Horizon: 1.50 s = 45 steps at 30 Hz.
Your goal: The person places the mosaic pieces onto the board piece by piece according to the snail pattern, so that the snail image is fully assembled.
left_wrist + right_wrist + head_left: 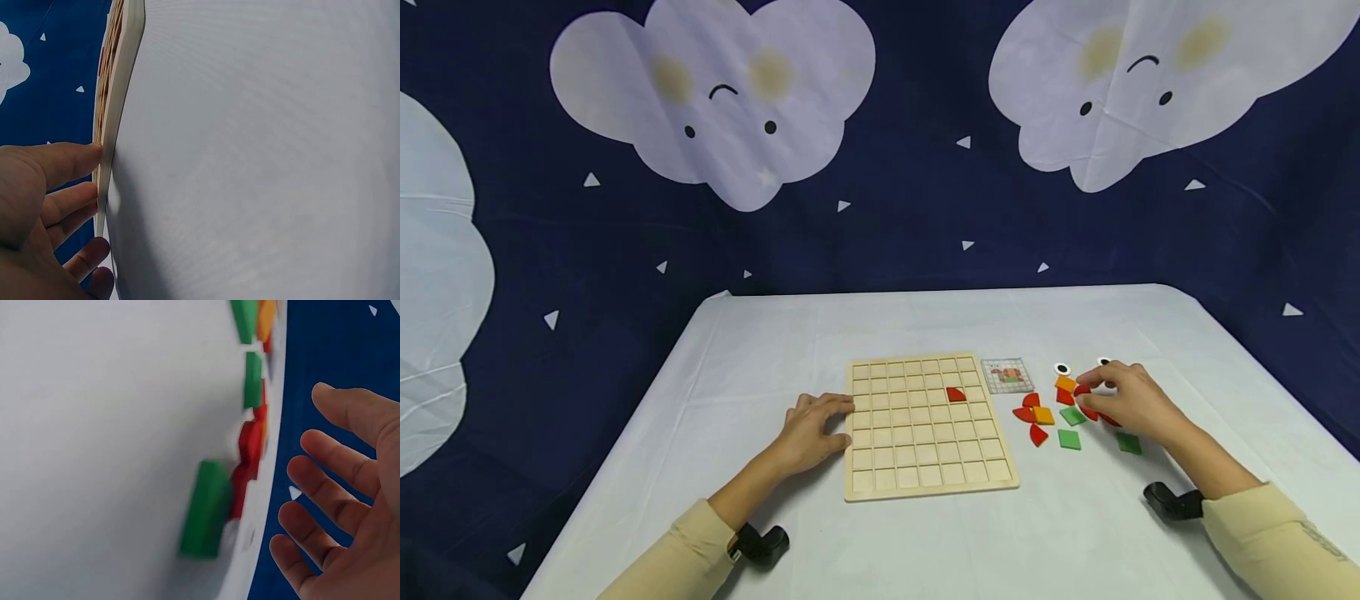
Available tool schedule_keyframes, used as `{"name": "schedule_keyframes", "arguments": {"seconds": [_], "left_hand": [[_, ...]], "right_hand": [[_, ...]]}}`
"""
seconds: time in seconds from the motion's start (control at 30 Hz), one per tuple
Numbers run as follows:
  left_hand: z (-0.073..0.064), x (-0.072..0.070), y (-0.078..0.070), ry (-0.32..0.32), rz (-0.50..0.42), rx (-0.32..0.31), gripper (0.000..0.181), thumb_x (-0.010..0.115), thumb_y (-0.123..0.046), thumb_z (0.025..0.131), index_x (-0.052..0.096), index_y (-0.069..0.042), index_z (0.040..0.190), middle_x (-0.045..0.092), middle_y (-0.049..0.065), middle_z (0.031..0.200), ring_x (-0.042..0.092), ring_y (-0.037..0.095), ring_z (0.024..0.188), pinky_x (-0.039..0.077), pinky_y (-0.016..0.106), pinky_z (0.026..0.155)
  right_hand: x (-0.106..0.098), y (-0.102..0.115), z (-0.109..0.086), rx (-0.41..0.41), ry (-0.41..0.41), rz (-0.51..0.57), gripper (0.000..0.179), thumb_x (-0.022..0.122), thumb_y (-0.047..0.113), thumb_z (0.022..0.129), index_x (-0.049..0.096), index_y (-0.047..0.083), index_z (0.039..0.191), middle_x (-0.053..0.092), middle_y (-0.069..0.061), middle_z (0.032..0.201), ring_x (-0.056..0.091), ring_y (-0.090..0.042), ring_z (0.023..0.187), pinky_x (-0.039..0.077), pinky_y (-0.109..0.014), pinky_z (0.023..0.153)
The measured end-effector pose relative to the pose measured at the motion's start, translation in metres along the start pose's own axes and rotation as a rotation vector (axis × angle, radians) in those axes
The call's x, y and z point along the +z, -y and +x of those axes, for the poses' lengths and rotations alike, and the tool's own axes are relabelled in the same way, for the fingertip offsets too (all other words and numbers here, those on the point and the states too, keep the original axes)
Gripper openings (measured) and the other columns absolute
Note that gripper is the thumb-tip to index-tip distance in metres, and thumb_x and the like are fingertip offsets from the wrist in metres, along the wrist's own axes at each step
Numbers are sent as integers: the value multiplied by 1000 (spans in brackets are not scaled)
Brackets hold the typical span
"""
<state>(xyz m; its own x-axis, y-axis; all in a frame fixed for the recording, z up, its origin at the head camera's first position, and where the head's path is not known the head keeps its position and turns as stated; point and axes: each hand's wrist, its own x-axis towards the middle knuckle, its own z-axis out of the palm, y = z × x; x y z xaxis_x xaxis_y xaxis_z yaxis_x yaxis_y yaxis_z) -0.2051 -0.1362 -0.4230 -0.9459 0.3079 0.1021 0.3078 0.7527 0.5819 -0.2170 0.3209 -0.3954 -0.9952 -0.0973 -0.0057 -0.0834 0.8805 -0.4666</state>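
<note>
In the head view a wooden grid board [913, 433] lies flat, with one red quarter-round tile [956, 394] in a cell. Against the board's left edge rests my left hand [808, 435]. The left wrist view shows its thumb and fingertips [94, 153] touching the board's rim [122, 75], not wrapped round it. Over the loose tiles at the right hovers my right hand [1131, 404], fingers apart and nothing visible between them. Beneath and beside it are red tiles [1088, 412], green square tiles [1070, 439] and orange square tiles [1065, 384]. The right fingers [325, 490] look relaxed.
A small pattern card [1007, 376] lies at the board's upper right. Two eye-shaped pieces [1062, 368] sit behind the tiles. A white cloth [760, 350] covers the table. Behind it hangs a dark blue backdrop [917, 167] with clouds.
</note>
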Motion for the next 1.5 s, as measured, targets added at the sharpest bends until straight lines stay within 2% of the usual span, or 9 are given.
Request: {"name": "schedule_keyframes", "arguments": {"seconds": [0.23,0.43,0.63,0.77,1.03,1.27,1.5], "left_hand": [[-1,1,1,3,-3,12,45,72,-15,78,63,-11,122,56,-1,134,43,22,109,28,41,87],[0,1,2,1,5,9,45,72,-16,78,63,-12,122,56,-2,134,43,20,108,28,41,87],[0,1,1,5,2,6,45,72,-16,79,62,-12,123,56,-2,134,42,21,109,28,41,87],[0,0,1,4,7,9,45,72,-16,79,62,-12,123,56,-2,134,42,21,110,28,40,86],[-1,-1,1,10,7,5,45,71,-17,79,62,-12,124,55,-3,135,42,21,111,28,41,87],[-1,-1,1,9,5,6,45,71,-16,80,62,-12,124,55,-2,135,42,22,110,28,41,87],[-1,-1,0,10,10,8,45,71,-16,79,62,-12,123,55,-2,135,42,22,111,28,41,87]], "right_hand": [[4,-14,-12,-18,-34,-23,40,70,31,81,67,3,110,62,-21,111,44,-31,96,34,-36,74],[6,-21,-17,-34,-59,-71,40,73,28,78,67,0,106,63,-18,98,43,-29,88,31,-33,70],[9,-24,-19,-4,-70,-108,39,74,30,75,70,0,99,64,-17,95,43,-30,87,29,-33,69],[10,-24,-19,-21,-80,-111,35,74,28,75,70,1,96,63,-16,92,42,-30,86,28,-33,69],[14,-17,-14,-55,-49,-65,31,74,26,76,70,5,99,62,-16,99,42,-29,91,29,-33,70],[15,-16,-7,-82,-53,-79,25,73,21,77,71,9,99,61,-15,97,43,-29,91,29,-33,71],[14,-18,-7,-64,-57,-71,28,71,20,79,70,7,104,60,-19,101,42,-31,91,29,-33,70]]}}
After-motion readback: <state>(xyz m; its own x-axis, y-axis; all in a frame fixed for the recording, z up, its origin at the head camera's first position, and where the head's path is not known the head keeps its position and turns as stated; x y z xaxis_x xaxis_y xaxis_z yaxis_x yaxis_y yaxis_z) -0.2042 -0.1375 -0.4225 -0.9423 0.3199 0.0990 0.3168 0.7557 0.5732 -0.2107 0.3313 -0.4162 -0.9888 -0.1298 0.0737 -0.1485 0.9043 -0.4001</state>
